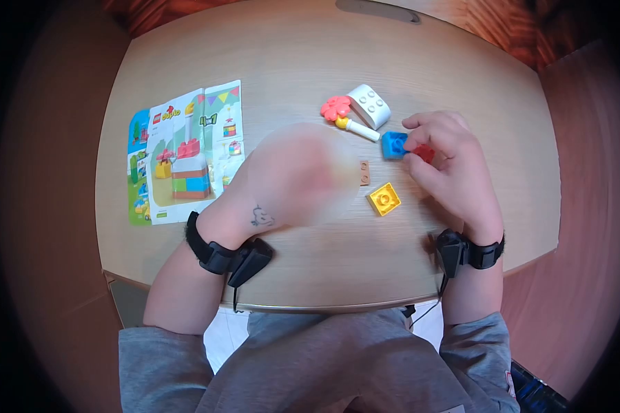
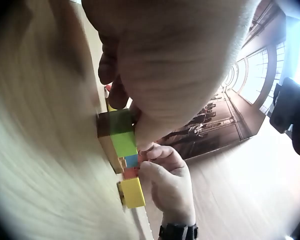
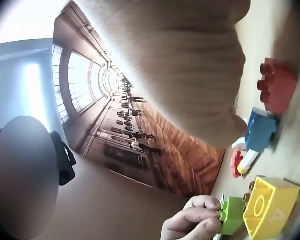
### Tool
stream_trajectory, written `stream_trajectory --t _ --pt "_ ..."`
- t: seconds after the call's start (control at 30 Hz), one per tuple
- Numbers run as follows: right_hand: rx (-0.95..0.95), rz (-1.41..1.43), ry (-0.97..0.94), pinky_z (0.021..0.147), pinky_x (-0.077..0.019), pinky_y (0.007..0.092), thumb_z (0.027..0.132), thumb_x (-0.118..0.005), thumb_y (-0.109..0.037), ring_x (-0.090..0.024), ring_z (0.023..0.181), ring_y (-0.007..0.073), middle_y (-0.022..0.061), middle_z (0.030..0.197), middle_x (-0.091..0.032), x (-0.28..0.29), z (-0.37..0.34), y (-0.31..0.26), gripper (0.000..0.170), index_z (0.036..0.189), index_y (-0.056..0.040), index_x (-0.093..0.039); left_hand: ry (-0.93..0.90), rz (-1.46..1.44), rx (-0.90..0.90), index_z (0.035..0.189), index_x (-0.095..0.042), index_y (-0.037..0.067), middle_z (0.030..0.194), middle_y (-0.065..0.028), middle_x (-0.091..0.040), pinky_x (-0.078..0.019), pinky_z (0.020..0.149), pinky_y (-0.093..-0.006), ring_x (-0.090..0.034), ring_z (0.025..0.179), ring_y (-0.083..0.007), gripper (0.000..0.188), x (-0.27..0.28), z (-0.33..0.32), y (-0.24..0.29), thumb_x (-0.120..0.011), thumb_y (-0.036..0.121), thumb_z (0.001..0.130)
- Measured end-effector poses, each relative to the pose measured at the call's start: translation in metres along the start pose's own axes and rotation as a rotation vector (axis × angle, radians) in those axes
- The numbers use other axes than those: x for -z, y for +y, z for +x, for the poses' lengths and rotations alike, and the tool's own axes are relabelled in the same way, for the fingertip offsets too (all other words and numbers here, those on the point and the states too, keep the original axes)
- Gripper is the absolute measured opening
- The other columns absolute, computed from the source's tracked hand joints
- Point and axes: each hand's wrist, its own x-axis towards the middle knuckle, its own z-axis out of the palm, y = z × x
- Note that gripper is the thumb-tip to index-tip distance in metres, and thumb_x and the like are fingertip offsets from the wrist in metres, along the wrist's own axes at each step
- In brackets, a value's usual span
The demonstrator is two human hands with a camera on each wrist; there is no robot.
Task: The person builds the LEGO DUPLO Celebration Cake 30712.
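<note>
My left hand [image 1: 303, 175], blurred in the head view, pinches a green brick [image 3: 232, 215]. In the left wrist view this green brick [image 2: 124, 135] sits at a long brown brick [image 2: 110, 150]; the head view shows only the brown brick's end [image 1: 365, 173]. My right hand [image 1: 455, 155] has thumb and fingertips at the right end of a blue brick [image 1: 390, 146], gripping it. Under those fingers a red brick [image 1: 426, 153] is partly hidden; in the right wrist view the red brick [image 3: 280, 86] stands studs up beside the blue brick [image 3: 260, 131].
A yellow brick [image 1: 384, 199] lies hollow side up between the hands. Beyond them are a white curved brick [image 1: 370, 106], a coral flower piece [image 1: 335, 108] and a white-and-yellow candle piece [image 1: 360, 129]. On the left an instruction booklet [image 1: 186, 155] lies open on the table [image 1: 289, 275].
</note>
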Motion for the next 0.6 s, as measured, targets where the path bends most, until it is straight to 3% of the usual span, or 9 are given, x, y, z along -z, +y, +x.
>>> stream_trajectory --t 0.17,0.33,0.6 --pt "-0.035 0.028 0.0 0.1 -0.0552 0.0438 0.084 -0.073 -0.001 -0.066 0.109 0.0338 0.0119 0.115 -0.077 0.001 -0.001 -0.005 0.03 0.113 -0.0054 -0.078 0.021 -0.009 0.045 0.1 -0.08 0.003 0.104 -0.0071 -0.069 -0.0548 0.076 -0.0344 -0.068 0.091 -0.0226 0.012 -0.002 -0.001 0.002 -0.087 0.008 0.092" --pt "0.111 -0.073 -0.127 0.111 -0.0517 0.0471 0.086 -0.076 -0.003 -0.065 0.121 0.0361 0.0112 0.121 -0.077 -0.004 -0.003 -0.006 0.038 0.123 -0.0061 -0.078 0.022 -0.005 0.031 0.101 -0.08 0.003 0.104 -0.0071 -0.069 -0.0547 0.076 -0.0342 -0.068 0.091 -0.0224 0.012 -0.003 -0.002 0.0 -0.086 0.007 0.093" --pt "0.084 -0.062 -0.151 0.111 -0.0518 0.0457 0.088 -0.08 -0.006 -0.067 0.116 0.0372 0.0111 0.12 -0.076 -0.009 -0.003 -0.015 0.033 0.12 -0.007 -0.079 0.028 -0.017 0.04 0.102 -0.08 0.003 0.105 -0.008 -0.068 -0.0549 0.076 -0.0341 -0.068 0.092 -0.0232 0.012 -0.003 -0.003 0.001 -0.086 0.007 0.093"
